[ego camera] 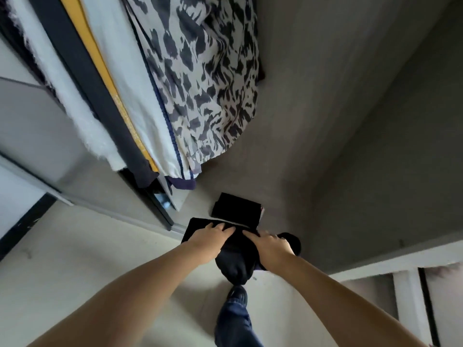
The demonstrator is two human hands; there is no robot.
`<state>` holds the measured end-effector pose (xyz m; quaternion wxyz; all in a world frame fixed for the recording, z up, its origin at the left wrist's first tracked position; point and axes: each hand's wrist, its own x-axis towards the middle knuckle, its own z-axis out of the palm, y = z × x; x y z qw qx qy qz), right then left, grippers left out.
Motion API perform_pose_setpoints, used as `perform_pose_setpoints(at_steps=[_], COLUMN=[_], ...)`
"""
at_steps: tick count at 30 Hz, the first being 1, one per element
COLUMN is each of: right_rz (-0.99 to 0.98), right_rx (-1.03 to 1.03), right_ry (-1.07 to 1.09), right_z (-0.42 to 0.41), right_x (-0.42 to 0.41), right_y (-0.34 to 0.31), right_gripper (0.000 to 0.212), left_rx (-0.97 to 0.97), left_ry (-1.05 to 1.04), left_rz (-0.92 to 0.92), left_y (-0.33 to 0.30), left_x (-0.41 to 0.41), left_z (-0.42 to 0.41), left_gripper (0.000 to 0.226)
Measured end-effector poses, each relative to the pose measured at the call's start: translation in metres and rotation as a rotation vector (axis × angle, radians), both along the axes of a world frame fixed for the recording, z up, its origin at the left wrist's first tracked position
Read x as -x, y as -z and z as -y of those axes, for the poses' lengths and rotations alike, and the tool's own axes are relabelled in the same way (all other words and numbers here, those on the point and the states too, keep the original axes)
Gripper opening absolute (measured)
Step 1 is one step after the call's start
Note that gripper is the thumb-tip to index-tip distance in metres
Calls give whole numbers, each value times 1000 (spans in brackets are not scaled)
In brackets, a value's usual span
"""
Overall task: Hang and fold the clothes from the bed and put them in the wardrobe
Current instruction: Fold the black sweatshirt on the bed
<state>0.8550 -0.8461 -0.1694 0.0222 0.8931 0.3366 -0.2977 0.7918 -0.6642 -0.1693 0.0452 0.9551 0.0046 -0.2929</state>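
A black folded garment (240,256) hangs between my two hands, low in front of the wardrobe floor (288,171). My left hand (213,237) grips its left part, fingers lying over the top. My right hand (271,247) grips its right part the same way. The cloth sags in a dark bulge below and between my hands. Just beyond it a second folded black garment (236,209) lies flat on the wardrobe floor. Whether the held garment touches that floor cannot be told.
Hanging clothes fill the upper left: a black-and-white patterned dress (208,78), a white garment with blue trim (140,96), a yellow one (105,71) and a dark one (82,71). A sliding-door track (125,216) runs along the floor. My shoe (236,295) stands below.
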Motion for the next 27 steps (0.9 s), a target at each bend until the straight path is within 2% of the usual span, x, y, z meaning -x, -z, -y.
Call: perform_pose_setpoints(at_steps=[7, 12, 17, 23, 27], right_rz=[-27, -12, 114, 309, 174], right_rx=[91, 92, 18, -70, 5], right_ry=[124, 234, 297, 370, 360], right_z=[-58, -93, -112, -124, -121], right_x=[-97, -182, -255, -272, -238], right_y=[66, 175, 285, 411, 510], right_gripper=[89, 81, 73, 71, 82], left_rx=[57, 102, 99, 9, -90], left_ry=[58, 159, 171, 168, 219], left_rz=[-36, 64, 236, 357, 250], left_y=[76, 191, 296, 417, 518], left_x=[-114, -209, -288, -316, -287], left_z=[-60, -95, -117, -126, -123], left_gripper=[71, 70, 68, 72, 81])
